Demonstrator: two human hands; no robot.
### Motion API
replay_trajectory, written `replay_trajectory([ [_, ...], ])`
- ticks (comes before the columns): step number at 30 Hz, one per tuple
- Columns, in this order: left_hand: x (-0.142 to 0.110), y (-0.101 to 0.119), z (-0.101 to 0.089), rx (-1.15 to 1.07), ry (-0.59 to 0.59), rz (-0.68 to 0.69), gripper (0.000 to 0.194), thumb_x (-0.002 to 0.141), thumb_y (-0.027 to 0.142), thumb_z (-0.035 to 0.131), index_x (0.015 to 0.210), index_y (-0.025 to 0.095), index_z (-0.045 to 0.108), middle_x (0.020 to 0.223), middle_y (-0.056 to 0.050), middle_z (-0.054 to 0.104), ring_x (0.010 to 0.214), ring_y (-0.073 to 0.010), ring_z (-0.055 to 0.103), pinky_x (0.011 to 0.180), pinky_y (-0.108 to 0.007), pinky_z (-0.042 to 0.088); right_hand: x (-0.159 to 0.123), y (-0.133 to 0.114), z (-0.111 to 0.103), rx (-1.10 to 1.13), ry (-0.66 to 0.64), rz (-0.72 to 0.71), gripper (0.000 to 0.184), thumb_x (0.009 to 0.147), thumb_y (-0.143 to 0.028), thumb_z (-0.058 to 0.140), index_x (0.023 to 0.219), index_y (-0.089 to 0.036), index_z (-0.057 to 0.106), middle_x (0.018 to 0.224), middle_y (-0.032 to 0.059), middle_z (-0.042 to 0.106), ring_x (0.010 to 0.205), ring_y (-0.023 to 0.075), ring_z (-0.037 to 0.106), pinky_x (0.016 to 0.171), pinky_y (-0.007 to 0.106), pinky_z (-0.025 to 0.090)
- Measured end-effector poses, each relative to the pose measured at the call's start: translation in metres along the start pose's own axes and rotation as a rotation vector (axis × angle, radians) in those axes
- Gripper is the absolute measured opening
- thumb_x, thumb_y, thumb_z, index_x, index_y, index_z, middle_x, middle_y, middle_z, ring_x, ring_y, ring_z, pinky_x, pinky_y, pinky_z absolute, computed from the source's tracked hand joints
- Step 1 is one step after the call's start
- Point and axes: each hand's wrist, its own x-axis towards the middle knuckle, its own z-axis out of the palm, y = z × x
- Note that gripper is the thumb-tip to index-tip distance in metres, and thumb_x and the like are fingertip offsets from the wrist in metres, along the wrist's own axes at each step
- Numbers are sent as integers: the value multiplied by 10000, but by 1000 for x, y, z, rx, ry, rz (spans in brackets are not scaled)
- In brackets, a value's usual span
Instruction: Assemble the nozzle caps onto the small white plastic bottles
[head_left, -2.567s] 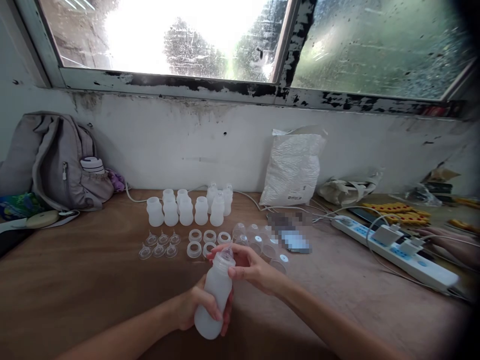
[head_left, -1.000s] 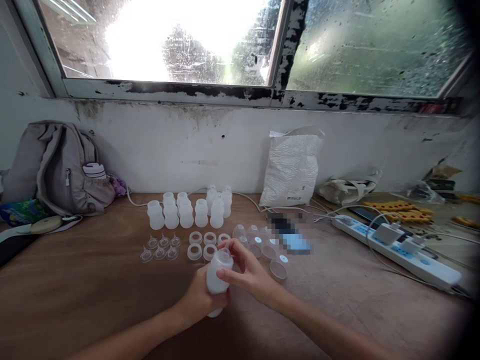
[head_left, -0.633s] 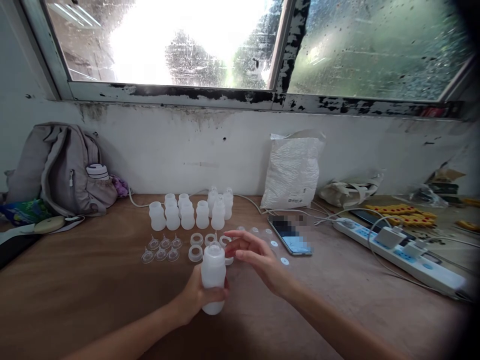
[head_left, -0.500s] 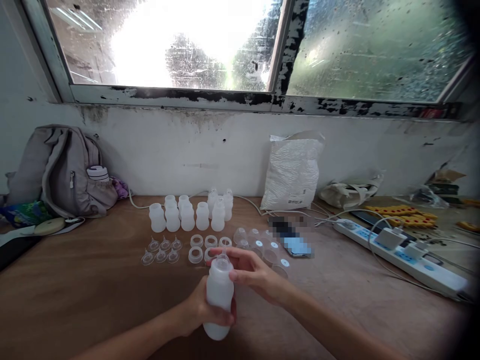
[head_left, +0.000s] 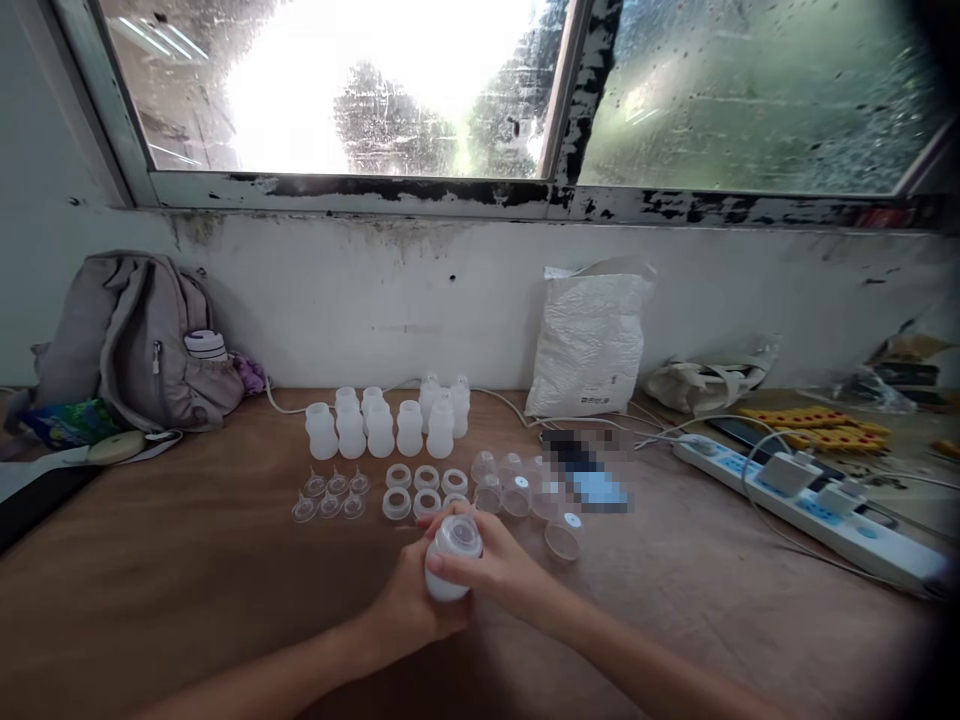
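Note:
A frosted white baby bottle with a clear nipple on its mouth is tilted top-first toward me. My left hand is wrapped round its body, the fingers partly hidden. Closed round the upper part near the neck is my right hand, thumb across the front. Just beyond the hands lie several white collar rings. To their left are several clear nipples, and to their right several clear domed caps. Farther back stand several open bottles and a few bottles topped with nipples.
A phone lies right of the caps. Beyond it a white power strip with plugs and cables runs along the right. A white padded bag leans on the wall. At the far left sits a grey backpack on the wooden table.
The bottle has tipped from near upright so its top faces me. My right hand has gone from fingertips beside the nipple to a grip round the neck. The view has shifted slightly.

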Motion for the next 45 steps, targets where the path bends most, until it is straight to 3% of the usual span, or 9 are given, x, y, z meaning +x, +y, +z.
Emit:
replay_trajectory([
  [3, 2, 2, -2, -15, 10, -74, 337, 480, 28, 559, 801, 131, 558, 678, 22, 552, 602, -104, 490, 542, -195, 394, 3, 6, -2, 34, 31, 2, 366, 617, -349, 686, 915, -182, 552, 914, 35, 548, 801, 161, 527, 728, 279, 401],
  [6, 1, 16, -4, -286, -270, -335, 204, 509, 68, 546, 699, 143, 536, 579, 35, 543, 527, -101, 503, 510, -206, 399, 3, 4, -7, 136, -121, 61, 566, 566, -346, 715, 1079, -223, 510, 971, 32, 550, 842, 174, 532, 722, 282, 408],
  [9, -1, 23, -6, -443, -411, -538, 198, 550, 84, 489, 728, 164, 525, 591, 41, 558, 506, -108, 524, 514, -231, 417, 3, 5, -2, 217, -48, 3, 404, 576, -346, 703, 933, -194, 590, 1043, 51, 554, 1011, 215, 489, 837, 311, 373],
  [14, 3, 6, -7, -42, -114, -342, 143, 473, 16, 525, 527, 136, 471, 498, 55, 457, 475, -73, 424, 430, -182, 306, 6, 18, 20, 271, 289, 24, 245, 612, -340, 679, 731, -171, 547, 913, 68, 620, 929, 230, 547, 799, 344, 399],
  [16, 3, 7, -7, -16, -52, -271, 155, 467, 14, 532, 533, 143, 476, 500, 53, 461, 480, -78, 421, 428, -187, 305, 8, 14, 22, 275, 293, 2, 255, 606, -324, 686, 748, -175, 536, 905, 67, 624, 918, 230, 553, 773, 335, 409],
  [23, -5, 55, -11, -281, -354, -421, 182, 542, 75, 484, 673, 182, 552, 578, 35, 570, 519, -126, 520, 477, -231, 417, 4, -25, 16, 288, 24, -95, 255, 638, -252, 652, 864, -175, 560, 822, 46, 633, 797, 172, 572, 668, 273, 416],
  [29, -2, 52, -9, 27, -129, -169, 122, 494, 34, 519, 522, 149, 488, 521, 52, 509, 510, -95, 489, 437, -181, 366, 5, -32, 35, 248, 223, -178, 126, 605, -172, 631, 668, -168, 521, 658, -12, 548, 598, 107, 506, 561, 222, 393],
  [38, -6, 39, -27, 281, 312, -11, 259, 517, 131, 604, 763, 110, 528, 670, 7, 563, 596, -132, 519, 513, -219, 422, 38, -28, 59, 124, 350, -290, 97, 579, -168, 602, 638, -163, 524, 579, -49, 472, 521, 73, 406, 482, 182, 307],
  [45, 1, 5, -21, 499, 412, 39, 334, 561, 164, 592, 889, 128, 538, 774, -37, 630, 685, -182, 583, 574, -249, 447, 43, -2, 54, 52, 499, -291, 83, 563, -195, 576, 619, -165, 523, 564, -49, 475, 511, 87, 415, 490, 201, 315],
])
